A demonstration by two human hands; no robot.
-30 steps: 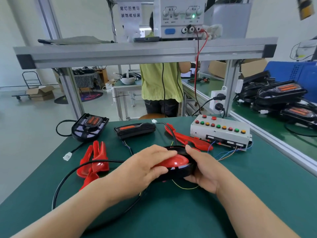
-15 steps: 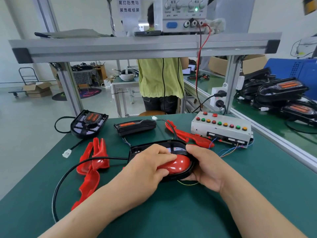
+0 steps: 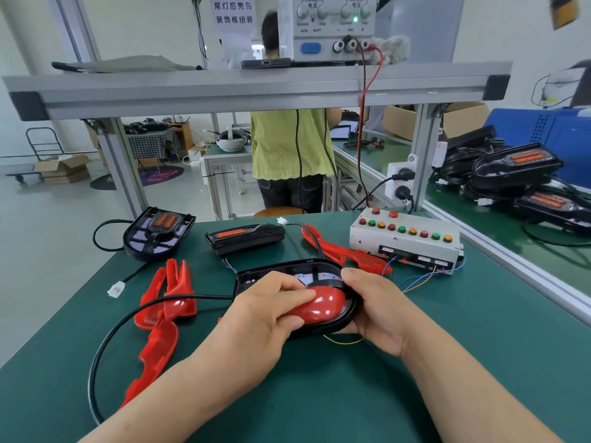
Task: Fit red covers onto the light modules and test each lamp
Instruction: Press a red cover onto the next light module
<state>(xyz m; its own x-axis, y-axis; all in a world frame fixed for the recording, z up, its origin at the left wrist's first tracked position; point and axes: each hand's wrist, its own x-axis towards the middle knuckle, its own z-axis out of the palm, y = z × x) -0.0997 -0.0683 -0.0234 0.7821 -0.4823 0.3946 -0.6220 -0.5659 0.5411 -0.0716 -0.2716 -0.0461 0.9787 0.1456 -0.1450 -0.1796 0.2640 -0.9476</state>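
Head view: my left fingers (image 3: 297, 295) are curled together over the red cover (image 3: 323, 308), pressing it into the black light module (image 3: 287, 273). My left hand (image 3: 265, 314) hides the cover's left part. My right hand (image 3: 377, 311) grips the module's right end, thumb on the upper rim, fingers underneath. The module lies on the green bench (image 3: 447, 362), its black cable (image 3: 105, 343) looping left. Just left lie loose red covers (image 3: 166, 302); a push-button test box (image 3: 406, 241) stands behind right.
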